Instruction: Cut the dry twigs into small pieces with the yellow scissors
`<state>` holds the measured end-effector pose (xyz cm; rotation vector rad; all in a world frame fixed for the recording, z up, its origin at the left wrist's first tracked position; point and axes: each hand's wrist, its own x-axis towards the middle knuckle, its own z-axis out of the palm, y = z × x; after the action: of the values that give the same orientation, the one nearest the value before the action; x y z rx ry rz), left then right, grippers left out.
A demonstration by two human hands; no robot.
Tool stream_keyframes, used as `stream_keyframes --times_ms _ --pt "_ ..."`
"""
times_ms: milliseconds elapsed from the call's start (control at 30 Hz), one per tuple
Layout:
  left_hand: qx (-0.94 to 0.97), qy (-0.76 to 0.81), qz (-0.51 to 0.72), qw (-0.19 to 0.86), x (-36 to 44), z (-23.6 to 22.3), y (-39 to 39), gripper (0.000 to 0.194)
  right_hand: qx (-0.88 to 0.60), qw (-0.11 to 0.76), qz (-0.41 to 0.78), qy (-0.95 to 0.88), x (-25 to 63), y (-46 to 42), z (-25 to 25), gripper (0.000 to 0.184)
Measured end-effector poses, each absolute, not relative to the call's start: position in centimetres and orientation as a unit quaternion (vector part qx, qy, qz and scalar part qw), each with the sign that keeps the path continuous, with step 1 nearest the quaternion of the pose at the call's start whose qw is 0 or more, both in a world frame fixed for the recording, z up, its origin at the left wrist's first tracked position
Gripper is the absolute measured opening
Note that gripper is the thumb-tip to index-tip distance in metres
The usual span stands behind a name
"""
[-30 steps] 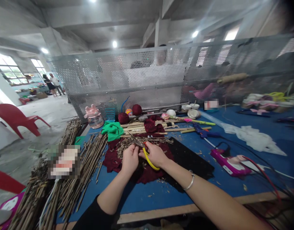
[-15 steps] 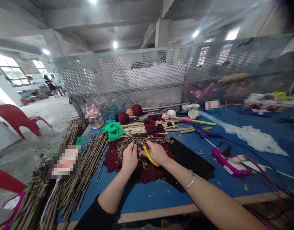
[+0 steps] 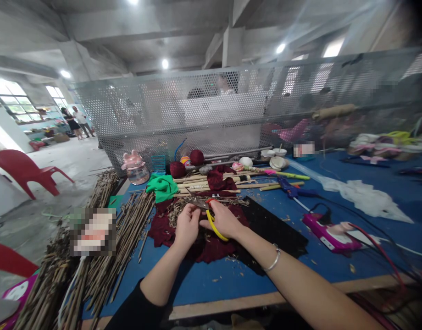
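Note:
My right hand (image 3: 226,221) grips a pair of scissors (image 3: 216,228) with yellow and red handles. Their dark blades are spread and point up and left, past the fingers of my left hand (image 3: 187,225). The left fingers are pinched together close to the blades; whatever is between them is too small to make out. Beneath both hands lies a crumpled dark red cloth (image 3: 211,251), with a heap of dry brown plant bits (image 3: 174,213) on it. A black cloth or sheet (image 3: 276,229) extends to the right, strewn with a few scraps.
Bundles of dry stalks (image 3: 123,245) line the left side. Behind the cloth are a green cloth (image 3: 162,187), dark red yarn balls (image 3: 178,169) and a pink-lidded jar (image 3: 137,169). To the right lie a blue glue gun (image 3: 293,189) and a purple power strip (image 3: 330,236) with cables.
The scissors' blades and handles have spread wider, the red handle moving up with my right thumb. My left hand has barely shifted.

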<state>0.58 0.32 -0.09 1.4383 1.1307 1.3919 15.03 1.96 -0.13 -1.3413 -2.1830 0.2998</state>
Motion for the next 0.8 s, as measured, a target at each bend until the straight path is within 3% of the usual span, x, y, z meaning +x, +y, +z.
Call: stream_keyframes --times_ms 300,500,800 --pt "0.570 0.447 0.534 0.437 0.54 0.01 0.26 0.017 -0.563 0.227 0.122 -0.785 14.92 1.56 0.32 0.033" --pt "0.568 0.471 0.550 0.391 0.60 -0.19 0.05 0.019 -0.548 0.245 0.162 -0.783 14.55 1.56 -0.28 0.032" --pt "0.530 0.486 0.547 0.429 0.67 0.04 -0.01 0.024 -0.534 0.260 0.179 -0.785 14.50 1.96 -0.43 0.035"
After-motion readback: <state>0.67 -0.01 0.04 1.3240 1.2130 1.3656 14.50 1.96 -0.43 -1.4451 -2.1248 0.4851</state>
